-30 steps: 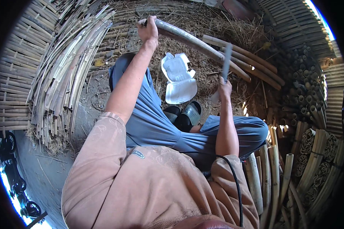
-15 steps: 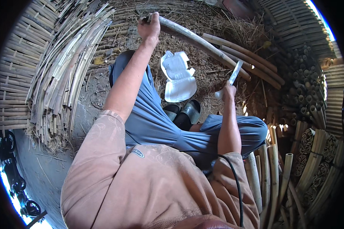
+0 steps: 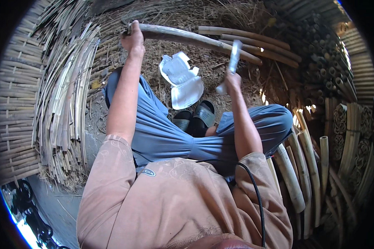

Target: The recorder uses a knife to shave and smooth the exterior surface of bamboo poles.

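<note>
Straw and chaff cover the ground where we sit cross-legged among cut bamboo. At far left a woven bamboo mat lies flat, and just beside it a thick pile of split bamboo strips runs from the top of the view down toward our left knee.

Our left hand reaches far forward, arm straight, and wraps fully around the near end of a long bamboo pole. That pole lies across the straw in front of us, slanting from our left hand toward the right, where it meets a few more whole poles lying side by side.

Between our arms, a white plastic sheet or bag lies crumpled on the straw, and just below it sit a pair of dark sandals, close to our blue trousers.

Our right hand is closed around the handle of a blade, which is raised and points up, its tip over the pole; we cannot tell whether the metal touches the bamboo.

Further right, short bamboo sections lean by our right knee, and stacked bamboo tubes show their round cut ends along the edge.
</note>
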Motion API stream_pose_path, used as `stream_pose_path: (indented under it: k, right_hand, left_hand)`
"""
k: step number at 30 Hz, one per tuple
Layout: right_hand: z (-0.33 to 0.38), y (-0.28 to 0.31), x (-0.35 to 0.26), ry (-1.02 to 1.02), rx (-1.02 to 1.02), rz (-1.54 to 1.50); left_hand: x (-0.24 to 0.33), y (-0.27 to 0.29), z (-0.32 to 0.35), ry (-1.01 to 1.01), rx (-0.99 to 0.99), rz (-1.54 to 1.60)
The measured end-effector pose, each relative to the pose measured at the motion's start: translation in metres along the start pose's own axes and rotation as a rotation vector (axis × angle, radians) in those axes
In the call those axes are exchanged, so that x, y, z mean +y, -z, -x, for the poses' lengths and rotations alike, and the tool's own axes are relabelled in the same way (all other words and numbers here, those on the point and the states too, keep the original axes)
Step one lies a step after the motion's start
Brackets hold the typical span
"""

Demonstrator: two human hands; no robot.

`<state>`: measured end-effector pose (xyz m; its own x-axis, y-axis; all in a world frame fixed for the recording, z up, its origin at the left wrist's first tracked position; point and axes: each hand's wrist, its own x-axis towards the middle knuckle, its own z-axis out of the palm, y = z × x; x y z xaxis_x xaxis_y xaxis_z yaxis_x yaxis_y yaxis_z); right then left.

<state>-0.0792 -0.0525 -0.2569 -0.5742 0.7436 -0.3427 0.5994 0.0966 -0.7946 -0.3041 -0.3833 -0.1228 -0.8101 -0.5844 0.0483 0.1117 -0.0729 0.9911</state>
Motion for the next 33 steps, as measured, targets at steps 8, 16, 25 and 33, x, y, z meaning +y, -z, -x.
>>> stream_pose_path:
  k: [8,16,25,33]
  right_hand:
    - [0.006,0.005,-0.016,0.239,-0.048,0.241]
    - [0.022,-0.004,-0.015,0.333,-0.094,0.133]
    - [0.012,0.015,-0.017,-0.065,0.164,0.084]
    - [0.032,0.009,-0.037,0.278,-0.152,0.145]
  left_hand:
    - [0.005,0.015,-0.004,0.25,-0.023,-0.094]
    - [0.013,0.005,0.005,0.086,0.049,-0.03]
    - [0.004,0.006,-0.001,0.178,-0.03,-0.002]
    - [0.007,0.012,-0.003,0.314,-0.145,0.043]
